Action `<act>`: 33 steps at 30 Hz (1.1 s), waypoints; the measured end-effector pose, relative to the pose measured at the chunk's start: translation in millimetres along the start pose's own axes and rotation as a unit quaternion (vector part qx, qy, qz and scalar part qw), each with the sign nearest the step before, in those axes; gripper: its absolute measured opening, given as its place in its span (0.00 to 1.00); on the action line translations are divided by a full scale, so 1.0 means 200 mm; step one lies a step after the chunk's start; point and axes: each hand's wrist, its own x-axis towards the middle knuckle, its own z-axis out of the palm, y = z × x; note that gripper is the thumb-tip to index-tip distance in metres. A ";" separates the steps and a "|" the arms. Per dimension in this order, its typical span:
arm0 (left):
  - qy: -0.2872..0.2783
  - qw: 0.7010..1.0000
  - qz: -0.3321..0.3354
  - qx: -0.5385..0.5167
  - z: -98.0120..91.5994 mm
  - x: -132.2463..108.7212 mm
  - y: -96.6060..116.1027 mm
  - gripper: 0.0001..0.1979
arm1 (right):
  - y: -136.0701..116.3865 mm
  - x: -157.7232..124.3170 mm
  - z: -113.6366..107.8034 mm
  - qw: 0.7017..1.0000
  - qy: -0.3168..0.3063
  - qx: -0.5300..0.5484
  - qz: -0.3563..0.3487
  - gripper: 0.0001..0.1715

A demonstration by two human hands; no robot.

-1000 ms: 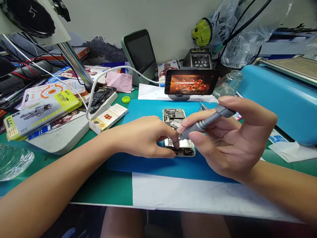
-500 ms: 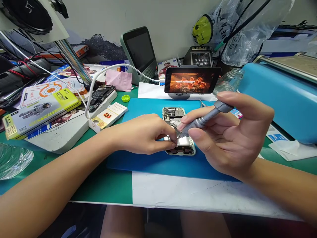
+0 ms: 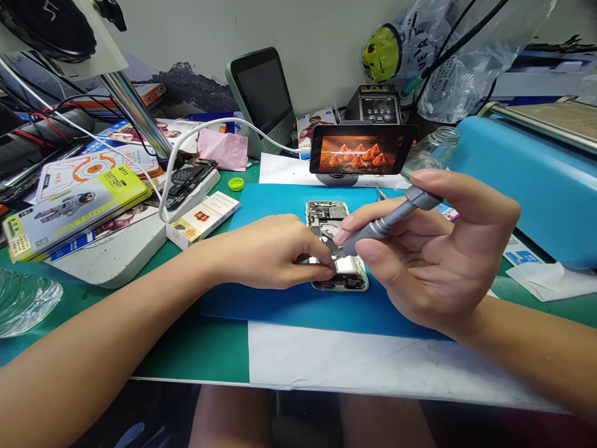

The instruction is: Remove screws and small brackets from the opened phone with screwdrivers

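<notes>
An opened phone (image 3: 329,214) lies on the blue mat (image 3: 280,305) with its inner parts bare. In my right hand (image 3: 433,267) is a grey metal screwdriver (image 3: 380,227), slanted, its knurled part between thumb and fingers and the forefinger against its end cap. The driver's tip points down-left at the middle of the phone. My left hand (image 3: 275,252) reaches across the phone from the left, thumb and forefinger pinched close to the driver's tip. Whatever lies in that pinch is too small to make out. Both hands cover part of the phone.
Behind the mat a propped-up phone (image 3: 361,150) plays a video. To the left are a cigarette box (image 3: 205,218), a green cap (image 3: 236,184), battery boxes (image 3: 79,211) and a glass (image 3: 28,302). A blue machine (image 3: 527,193) stands at the right, beside a glass jar (image 3: 433,149).
The picture on the propped-up phone differs slightly. My hands and the screwdriver stay nearly in place, and the whole view has shifted a little.
</notes>
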 end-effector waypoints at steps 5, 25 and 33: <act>-0.001 1.000 0.001 0.000 0.00 0.00 -0.01 0.09 | 0.00 0.01 0.00 1.000 0.005 0.008 -0.001 0.39; -0.002 1.000 0.003 -0.009 0.00 0.01 -0.01 0.09 | 0.00 -0.01 -0.01 0.999 -0.003 -0.040 -0.001 0.35; 0.007 1.000 -0.020 0.012 -0.01 0.00 0.01 0.06 | 0.00 -0.01 0.00 1.000 -0.012 -0.016 -0.001 0.39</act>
